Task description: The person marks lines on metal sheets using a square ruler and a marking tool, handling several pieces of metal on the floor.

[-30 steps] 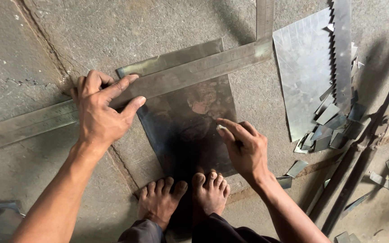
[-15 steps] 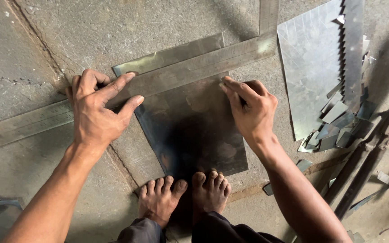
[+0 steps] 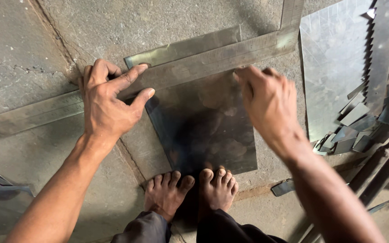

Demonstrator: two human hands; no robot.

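I'm seeing soft, dim daylight; the right hand [image 3: 266,101] is blurring with motion, the metal sheet [image 3: 203,130] is mirroring dull reflections, and shadows are darkening the floor [image 3: 32,54] far right.

We note a long flat steel ruler [image 3: 203,63] lying diagonally across a dark, reflective square metal sheet [image 3: 203,130] flat on the concrete floor. The ruler covers the sheet's far edge; its graduations appear faint, possibly through blur.

Steel rule [image 3: 194,65] lies across sheet [image 3: 208,130], scraps [image 3: 356,121] right.
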